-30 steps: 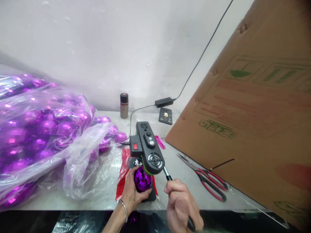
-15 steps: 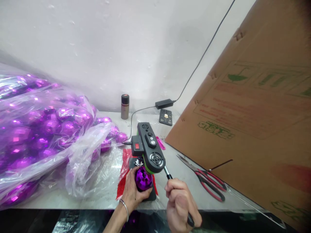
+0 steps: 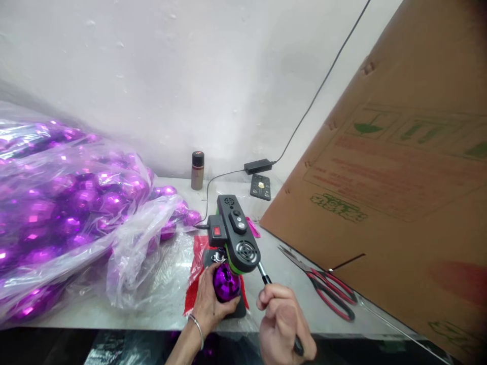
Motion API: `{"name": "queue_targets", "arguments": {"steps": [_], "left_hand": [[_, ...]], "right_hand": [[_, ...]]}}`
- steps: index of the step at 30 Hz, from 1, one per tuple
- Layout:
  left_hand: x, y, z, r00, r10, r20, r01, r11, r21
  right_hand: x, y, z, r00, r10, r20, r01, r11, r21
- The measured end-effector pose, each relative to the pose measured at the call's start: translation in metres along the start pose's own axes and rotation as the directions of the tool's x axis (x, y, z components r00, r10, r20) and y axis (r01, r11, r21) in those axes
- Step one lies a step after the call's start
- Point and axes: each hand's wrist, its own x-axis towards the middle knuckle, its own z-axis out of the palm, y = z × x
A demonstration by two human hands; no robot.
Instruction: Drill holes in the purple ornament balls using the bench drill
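Observation:
A shiny purple ball (image 3: pixel 227 285) rests in my left hand (image 3: pixel 208 299), its fingers curled round the ball's left and lower sides. The ball sits at the front end of a black bench-top device (image 3: pixel 239 235) with round vents, a green edge and a red switch. From that end a metal rod with a black handle (image 3: pixel 265 276) slopes towards me. My right hand (image 3: pixel 286 322) is wrapped round the handle, and its black tip shows below the fist. Under the device lies a red cloth (image 3: pixel 190 299). The device's head hides the contact with the ball's top.
A clear plastic bag (image 3: pixel 129 253) full of purple balls fills the left side. Behind the device stand a small bottle (image 3: pixel 197 171), a power adapter (image 3: pixel 258 166) and a dark flat card (image 3: pixel 261 187). Red-handled scissors (image 3: pixel 329 289) lie beside a large cardboard box (image 3: pixel 380 177) at right.
The whole view has shifted slightly, so things appear a little lower and further right. Both hands keep the same hold, on the ball and the handle.

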Motion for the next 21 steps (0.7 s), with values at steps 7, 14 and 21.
{"name": "queue_targets", "arguments": {"steps": [7, 14, 21], "left_hand": [[0.000, 0.002, 0.001, 1.000, 0.016, -0.003, -0.016, 0.999, 0.027], [0.002, 0.004, 0.001, 1.000, -0.006, 0.026, 0.005, 1.000, 0.031], [0.003, 0.001, 0.004, 0.999, 0.012, 0.030, -0.013, 1.000, 0.026]], "right_hand": [[0.001, 0.000, -0.001, 1.000, 0.011, 0.007, -0.011, 1.000, 0.010], [-0.001, 0.003, -0.001, 1.000, 0.001, -0.004, -0.001, 1.000, 0.010], [-0.004, 0.010, -0.003, 1.000, -0.013, -0.025, 0.013, 1.000, -0.003]]}}
